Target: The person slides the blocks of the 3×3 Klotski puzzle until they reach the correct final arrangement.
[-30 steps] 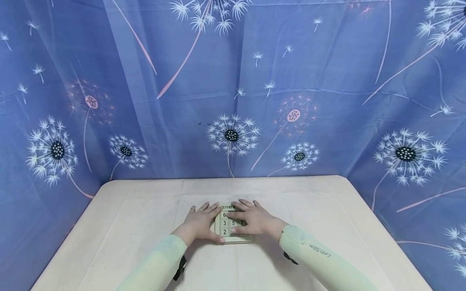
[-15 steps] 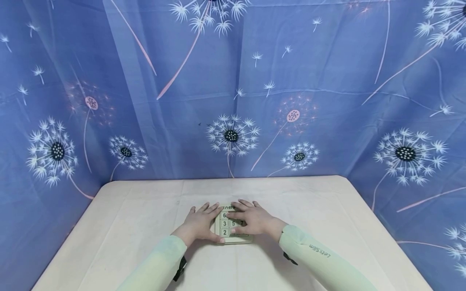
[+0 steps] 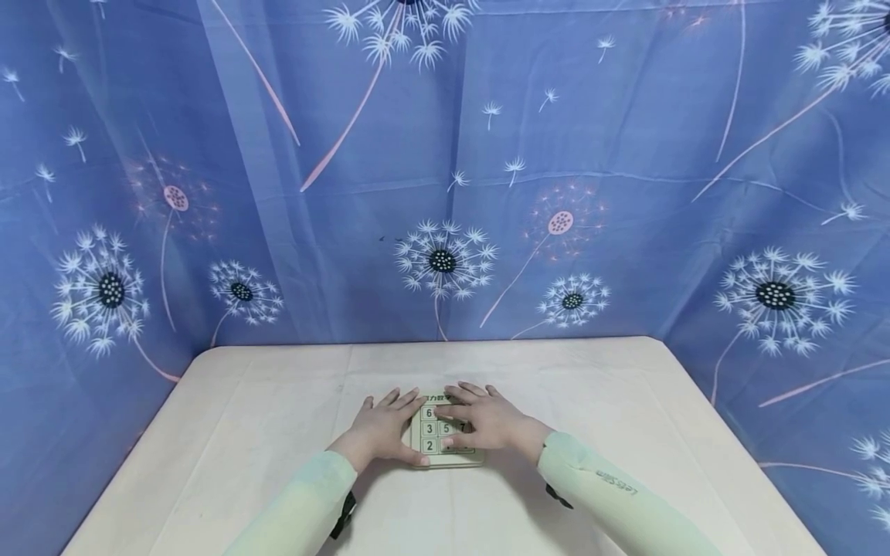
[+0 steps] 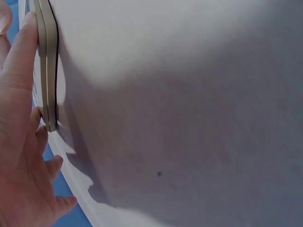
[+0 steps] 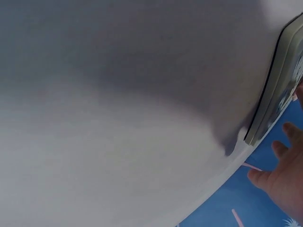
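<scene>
A pale green number sliding puzzle (image 3: 455, 461) lies flat on the table, with digits such as 6, 3, 5, 7 and 2 showing on its square tiles. At its left edge is my left hand (image 3: 378, 428), fingers spread, the thumb on the near left corner. Over the right side spreads my right hand (image 3: 492, 421); its thumb and index finger reach across the tiles and hide several of them. In the left wrist view, the thumb (image 4: 23, 52) lies along the puzzle's edge (image 4: 49, 71). The right wrist view shows the puzzle's side (image 5: 272, 101) beside the right hand (image 5: 289, 182).
The table (image 3: 278, 386) has a cream cover and rounded far corners. Blue cloth (image 3: 361, 255) with dandelion prints hangs behind it and along both sides. Pale green sleeves (image 3: 302, 502) cover both forearms, and black straps (image 3: 344, 515) show beneath the wrists.
</scene>
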Motion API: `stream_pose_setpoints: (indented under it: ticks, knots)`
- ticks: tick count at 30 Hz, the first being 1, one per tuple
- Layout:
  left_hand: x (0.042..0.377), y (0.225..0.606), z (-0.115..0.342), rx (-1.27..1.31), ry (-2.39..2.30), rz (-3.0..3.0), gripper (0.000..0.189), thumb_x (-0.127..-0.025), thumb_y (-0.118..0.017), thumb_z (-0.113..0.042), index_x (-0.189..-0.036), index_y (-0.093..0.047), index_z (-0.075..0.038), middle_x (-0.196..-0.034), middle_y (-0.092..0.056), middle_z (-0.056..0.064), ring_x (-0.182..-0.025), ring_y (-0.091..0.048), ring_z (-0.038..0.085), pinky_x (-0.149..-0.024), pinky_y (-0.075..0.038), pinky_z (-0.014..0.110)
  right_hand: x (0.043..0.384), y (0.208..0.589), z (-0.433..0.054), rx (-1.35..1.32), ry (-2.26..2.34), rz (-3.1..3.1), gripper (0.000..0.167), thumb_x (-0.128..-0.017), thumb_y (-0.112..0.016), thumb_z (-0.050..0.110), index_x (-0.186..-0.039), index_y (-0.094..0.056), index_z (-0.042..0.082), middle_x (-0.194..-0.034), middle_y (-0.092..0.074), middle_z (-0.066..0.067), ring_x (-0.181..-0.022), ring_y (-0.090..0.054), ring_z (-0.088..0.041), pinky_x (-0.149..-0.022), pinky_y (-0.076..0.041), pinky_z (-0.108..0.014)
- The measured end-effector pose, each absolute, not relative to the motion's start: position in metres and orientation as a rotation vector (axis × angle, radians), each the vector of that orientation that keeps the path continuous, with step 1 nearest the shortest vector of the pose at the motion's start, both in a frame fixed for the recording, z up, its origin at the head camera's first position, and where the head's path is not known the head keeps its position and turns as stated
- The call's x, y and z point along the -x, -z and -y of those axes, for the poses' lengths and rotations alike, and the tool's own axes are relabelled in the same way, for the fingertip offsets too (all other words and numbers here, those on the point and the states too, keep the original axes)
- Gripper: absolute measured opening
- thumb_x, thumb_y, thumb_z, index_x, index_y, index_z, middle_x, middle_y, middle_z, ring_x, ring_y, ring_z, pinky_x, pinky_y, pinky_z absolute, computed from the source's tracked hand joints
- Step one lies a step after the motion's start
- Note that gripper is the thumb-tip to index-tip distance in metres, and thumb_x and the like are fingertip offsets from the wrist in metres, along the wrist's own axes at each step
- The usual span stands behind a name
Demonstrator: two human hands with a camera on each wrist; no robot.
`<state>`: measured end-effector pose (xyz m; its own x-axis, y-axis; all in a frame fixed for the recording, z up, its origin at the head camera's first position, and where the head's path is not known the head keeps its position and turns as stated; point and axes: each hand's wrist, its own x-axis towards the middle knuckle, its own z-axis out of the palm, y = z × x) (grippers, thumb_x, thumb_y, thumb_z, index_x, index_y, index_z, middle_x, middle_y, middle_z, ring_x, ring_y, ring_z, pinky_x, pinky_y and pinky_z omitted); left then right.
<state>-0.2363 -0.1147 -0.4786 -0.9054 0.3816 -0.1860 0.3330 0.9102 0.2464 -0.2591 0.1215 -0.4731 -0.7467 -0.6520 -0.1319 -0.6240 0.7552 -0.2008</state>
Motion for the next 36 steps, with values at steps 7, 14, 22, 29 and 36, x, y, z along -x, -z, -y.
stream_pose_setpoints:
  ticks: [7, 14, 22, 29, 36]
  knots:
    - [0.237, 0.479, 0.115, -0.539, -0.302, -2.844, 0.11, -0.07, -0.081, -0.072, -0.159, -0.039, -0.022, -0.17, -0.033, -0.002, -0.158, -0.03, 0.034, -0.124, -0.025, 0.069, 0.256, 0.47, -0.128, 1.051, 0.216, -2.78, 0.066, -0.096, -0.056, 0.063, -0.152, -0.05, 0.028, -0.166, -0.039, -0.006, -0.155, -0.034, -0.036, -0.12, -0.029, -0.072]
    - [0.237, 0.479, 0.115, -0.536, -0.281, -2.851, 0.11, -0.07, -0.081, -0.071, -0.159, -0.039, -0.022, -0.17, -0.033, -0.002, -0.158, -0.03, 0.033, -0.125, -0.025, 0.068, 0.257, 0.475, -0.14, 1.063, 0.211, -2.82, 0.066, -0.097, -0.054, 0.063, -0.152, -0.05, 0.027, -0.165, -0.041, -0.006, -0.154, -0.036, -0.036, -0.12, -0.031, -0.071]
    - [0.236, 0.477, 0.114, -0.53, -0.277, -2.853, 0.11, -0.07, -0.081, -0.071, -0.159, -0.039, -0.022, -0.169, -0.034, -0.002, -0.158, -0.03, 0.033, -0.125, -0.026, 0.067, 0.255, 0.474, -0.153, 1.083, 0.229, -2.841, 0.066, -0.098, -0.054, 0.062, -0.151, -0.052, 0.023, -0.163, -0.044, -0.009, -0.152, -0.039, -0.039, -0.12, -0.032, -0.07]
    - [0.235, 0.478, 0.113, -0.522, -0.28, -2.853, 0.111, -0.069, -0.082, -0.072, -0.159, -0.04, -0.022, -0.169, -0.033, -0.003, -0.158, -0.03, 0.032, -0.125, -0.026, 0.067, 0.252, 0.477, -0.163, 1.087, 0.228, -2.853, 0.063, -0.098, -0.055, 0.058, -0.149, -0.054, 0.021, -0.161, -0.046, -0.01, -0.15, -0.041, -0.04, -0.118, -0.034, -0.072]
    - [0.235, 0.478, 0.113, -0.515, -0.27, -2.855, 0.111, -0.069, -0.082, -0.072, -0.159, -0.04, -0.022, -0.169, -0.033, -0.003, -0.158, -0.03, 0.032, -0.125, -0.026, 0.067, 0.252, 0.482, -0.168, 1.073, 0.223, -2.863, 0.064, -0.097, -0.055, 0.061, -0.149, -0.054, 0.024, -0.16, -0.048, -0.009, -0.15, -0.042, -0.038, -0.117, -0.035, -0.072]
